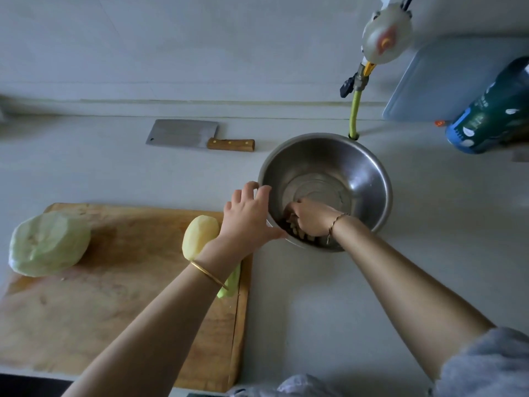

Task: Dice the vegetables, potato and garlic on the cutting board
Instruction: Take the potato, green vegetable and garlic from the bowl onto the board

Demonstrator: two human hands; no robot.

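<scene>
Pale counter (315,310), seen from above. At its near left lies a wooden cutting board (120,296).

- On the board's far-left corner sits a large pale-green vegetable (48,243), whole and uncut.
- Cleaver (183,133) lies flat on the counter beyond the board, well apart from both hands. Blade is to the left, wooden handle to the right.
- Peeled potato (199,234) is on the board's right part, whole, long axis running roughly near to far. It lies just left of the left wrist. A green vegetable strip (229,285) shows near it, partly under the forearm.
- Left hand (249,216) holds the steel bowl (369,173) by its left rim, fingers (264,191) bent over the edge.
- Right hand (310,217) is down inside the bowl, fingers curled among small diced pieces (294,229). Gripping or letting go — cannot tell.
- Far right: yellow hose (355,116), dark bottle (495,110).

Judgement: one batch is already diced and in the bowl, while the potato and big vegetable remain uncut. The potato is nearest the left hand — the cleaver's handle points toward the right hand's side.
</scene>
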